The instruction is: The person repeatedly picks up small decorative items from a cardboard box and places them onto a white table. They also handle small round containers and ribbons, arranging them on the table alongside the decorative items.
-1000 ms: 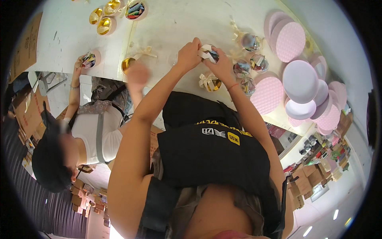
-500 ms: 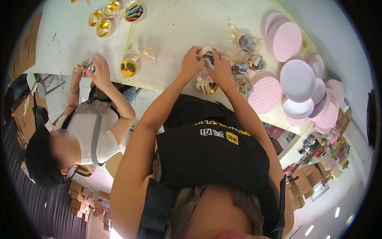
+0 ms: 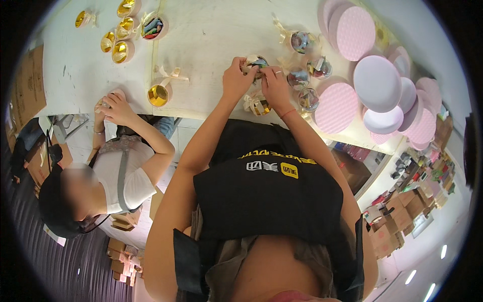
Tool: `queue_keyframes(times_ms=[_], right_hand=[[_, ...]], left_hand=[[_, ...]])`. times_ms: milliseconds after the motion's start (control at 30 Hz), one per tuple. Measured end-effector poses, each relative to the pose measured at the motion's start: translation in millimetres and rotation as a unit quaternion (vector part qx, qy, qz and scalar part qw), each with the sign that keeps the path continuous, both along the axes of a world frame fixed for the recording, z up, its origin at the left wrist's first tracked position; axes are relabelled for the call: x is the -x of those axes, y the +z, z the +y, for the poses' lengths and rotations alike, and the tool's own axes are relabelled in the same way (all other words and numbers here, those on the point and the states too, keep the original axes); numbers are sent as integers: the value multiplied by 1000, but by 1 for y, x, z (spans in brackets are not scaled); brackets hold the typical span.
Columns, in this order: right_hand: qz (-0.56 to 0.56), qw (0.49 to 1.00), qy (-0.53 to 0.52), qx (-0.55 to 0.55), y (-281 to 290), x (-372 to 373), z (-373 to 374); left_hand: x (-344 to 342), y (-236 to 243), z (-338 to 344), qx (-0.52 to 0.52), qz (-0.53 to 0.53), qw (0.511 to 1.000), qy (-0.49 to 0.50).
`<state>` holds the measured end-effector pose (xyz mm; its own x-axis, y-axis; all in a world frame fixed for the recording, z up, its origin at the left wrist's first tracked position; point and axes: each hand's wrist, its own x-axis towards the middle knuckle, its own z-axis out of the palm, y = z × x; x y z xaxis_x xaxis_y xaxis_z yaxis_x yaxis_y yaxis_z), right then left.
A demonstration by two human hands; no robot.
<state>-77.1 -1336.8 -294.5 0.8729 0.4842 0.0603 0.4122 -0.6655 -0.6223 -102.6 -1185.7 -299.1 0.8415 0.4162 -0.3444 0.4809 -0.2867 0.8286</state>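
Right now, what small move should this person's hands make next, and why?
Perhaps steady the shiny round container with the left hand and run the fingertips of the right hand along its near edge. Both hands already meet there, and I can't tell whether that edge is properly finished, so checking seems sensible.

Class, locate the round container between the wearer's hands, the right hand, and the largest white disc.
Round container (image 3: pixel 257 61): head view, its visible upper part.
Right hand (image 3: pixel 275 86): head view, back of the hand.
Largest white disc (image 3: pixel 377 84): head view, middle of its face.
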Motion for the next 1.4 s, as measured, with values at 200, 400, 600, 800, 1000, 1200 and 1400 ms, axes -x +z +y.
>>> queue_keyframes(times_ms=[200, 400, 600, 800, 1000, 1200, 1400], right_hand=[[-17, 1000, 21, 9, -9, -6, -5], [1, 1000, -4, -30, 3, -1, -15], [-39, 999, 16, -25, 6, -8, -10], [-32, 999, 36, -26, 3, -13, -11], [24, 999, 3, -47, 18, -7, -17], [209, 975, 11, 71, 17, 41, -64], [266, 962, -56, 15, -25, 67, -67]], left_hand=[[4, -10, -7, 83, -38, 992, 83], [25, 43, -2, -85, -122, 983, -103], [29, 4, -1, -115, -103, 972, -178], [21, 1, 0, -193, -109, 964, -147], [11, 7, -5, -229, -200, 940, -153], [-10, -3, -28, -317, -206, 903, -205], [-15, -42, -25, -330, -254, 884, -212]])
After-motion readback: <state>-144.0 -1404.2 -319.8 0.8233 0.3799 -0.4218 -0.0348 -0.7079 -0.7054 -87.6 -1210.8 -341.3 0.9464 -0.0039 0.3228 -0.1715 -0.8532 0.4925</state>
